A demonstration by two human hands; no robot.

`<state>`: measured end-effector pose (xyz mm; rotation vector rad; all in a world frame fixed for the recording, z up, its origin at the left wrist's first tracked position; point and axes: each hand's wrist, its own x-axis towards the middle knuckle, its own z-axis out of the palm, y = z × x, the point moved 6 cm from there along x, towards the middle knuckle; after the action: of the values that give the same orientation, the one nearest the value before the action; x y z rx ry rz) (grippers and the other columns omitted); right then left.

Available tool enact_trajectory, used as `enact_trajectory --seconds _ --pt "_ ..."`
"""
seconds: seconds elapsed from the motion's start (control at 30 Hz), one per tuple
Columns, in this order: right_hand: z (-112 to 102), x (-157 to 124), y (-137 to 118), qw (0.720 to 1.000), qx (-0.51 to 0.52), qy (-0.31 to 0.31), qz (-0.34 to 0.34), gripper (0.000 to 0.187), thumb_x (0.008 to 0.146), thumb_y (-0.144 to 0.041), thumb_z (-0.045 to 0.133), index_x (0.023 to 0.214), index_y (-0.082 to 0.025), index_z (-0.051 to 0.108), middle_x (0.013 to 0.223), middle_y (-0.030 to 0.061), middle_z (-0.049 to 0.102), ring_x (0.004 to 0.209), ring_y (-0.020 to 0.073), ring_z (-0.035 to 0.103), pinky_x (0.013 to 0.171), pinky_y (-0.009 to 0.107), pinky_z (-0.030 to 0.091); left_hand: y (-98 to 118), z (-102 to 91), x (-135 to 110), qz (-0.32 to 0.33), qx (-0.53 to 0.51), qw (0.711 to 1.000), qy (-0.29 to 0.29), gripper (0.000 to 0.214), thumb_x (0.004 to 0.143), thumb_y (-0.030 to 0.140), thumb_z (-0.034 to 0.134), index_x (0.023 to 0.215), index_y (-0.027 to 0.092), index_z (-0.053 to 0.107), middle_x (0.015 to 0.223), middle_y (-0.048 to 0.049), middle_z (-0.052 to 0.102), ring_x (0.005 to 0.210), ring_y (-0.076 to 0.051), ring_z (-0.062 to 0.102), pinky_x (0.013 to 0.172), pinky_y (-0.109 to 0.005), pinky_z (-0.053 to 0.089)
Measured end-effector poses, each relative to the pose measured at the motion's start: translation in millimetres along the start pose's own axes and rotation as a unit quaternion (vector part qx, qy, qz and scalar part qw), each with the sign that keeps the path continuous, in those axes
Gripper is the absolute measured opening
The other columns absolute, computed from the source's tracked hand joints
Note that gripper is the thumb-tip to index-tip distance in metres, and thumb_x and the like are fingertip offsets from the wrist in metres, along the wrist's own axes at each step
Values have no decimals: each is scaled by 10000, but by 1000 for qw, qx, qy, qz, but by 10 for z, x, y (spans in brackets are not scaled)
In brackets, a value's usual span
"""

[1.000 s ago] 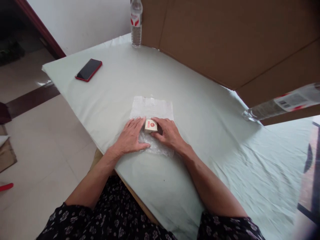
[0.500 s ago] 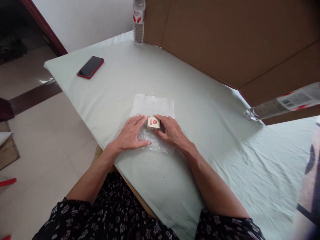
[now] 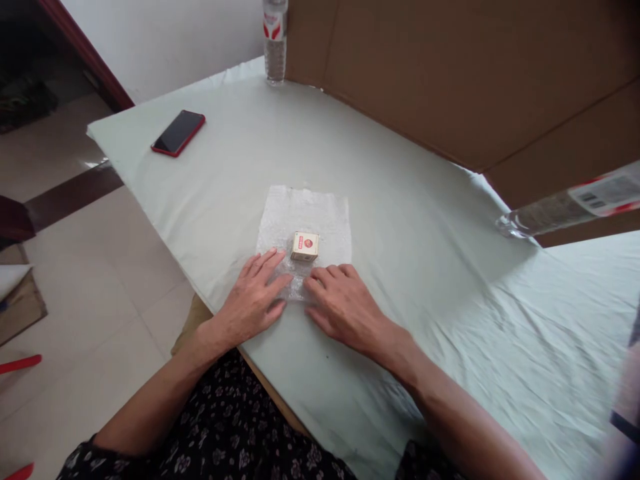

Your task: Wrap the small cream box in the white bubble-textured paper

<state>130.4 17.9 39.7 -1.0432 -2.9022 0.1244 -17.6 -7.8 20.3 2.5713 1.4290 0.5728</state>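
Note:
A small cream box [image 3: 305, 246] with a red print on top sits on a sheet of bubble wrap [image 3: 320, 210] spread on the cloth. My left hand [image 3: 257, 293] rests at the sheet's near left part, fingers spread and thumb apart. At the near right edge of the wrap is my right hand [image 3: 345, 303], its fingers bent and its thumb apart from them. Neither hand touches the box. Under my hands the sheet's near edge is partly hidden.
A pale green cloth [image 3: 400, 200] covers the table. Toward the far left lies a red-cased phone [image 3: 179, 133]. One water bottle [image 3: 275, 47] stands at the back and another bottle [image 3: 565, 207] is at the right, both by a large cardboard panel [image 3: 425, 73]. A person's arm [image 3: 625, 393] shows at the right edge.
Both hands have let go of the box and drawn back toward me, to the near edge of the bubble wrap. The box stays on the sheet.

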Motion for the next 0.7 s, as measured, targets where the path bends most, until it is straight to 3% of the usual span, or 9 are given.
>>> enact_trajectory --seconds 0.03,0.13,0.23,0.33,0.53,0.7 --pt "56 -14 -15 999 -23 25 2 48 856 -153 676 904 -149 675 974 115 733 861 261 634 805 408 416 5 12 23 0 1 1000 13 339 846 78 615 1173 127 692 1512 -245 516 1451 -399 456 1179 -600 405" --pt "103 -75 25 992 -27 126 6 173 891 -46 550 838 -172 657 923 71 750 819 218 622 829 388 401 -20 -11 70 -10 -14 998 67 256 848 24 558 1014 141 714 1428 -211 604 1382 -366 542 1131 -563 472" --pt "6 -102 144 977 23 208 24 160 921 -76 547 880 -184 658 945 51 770 815 197 637 825 366 408 -110 -102 129 -45 -54 989 128 183 886 76 567 957 168 708 1329 -165 677 1263 -315 636 1053 -510 543" --pt "-120 -37 301 964 80 249 49 122 928 -111 565 903 -197 648 990 57 776 877 201 680 826 360 427 -210 -170 251 -83 -93 982 140 126 887 133 602 935 189 704 1287 -138 702 1203 -285 669 1036 -492 554" --pt "-108 211 688 933 253 231 106 90 943 -235 580 866 -217 623 1231 116 717 1115 248 670 830 360 493 -274 -144 553 -125 -146 978 82 214 809 238 720 1014 188 687 1368 -153 663 1275 -318 624 1080 -526 506" --pt "69 343 826 876 424 194 125 146 931 -333 607 837 -222 624 1188 83 732 1089 216 682 881 341 512 -344 -9 702 -184 -295 933 91 96 898 277 612 863 201 659 1270 -100 719 1150 -248 682 780 -327 579"
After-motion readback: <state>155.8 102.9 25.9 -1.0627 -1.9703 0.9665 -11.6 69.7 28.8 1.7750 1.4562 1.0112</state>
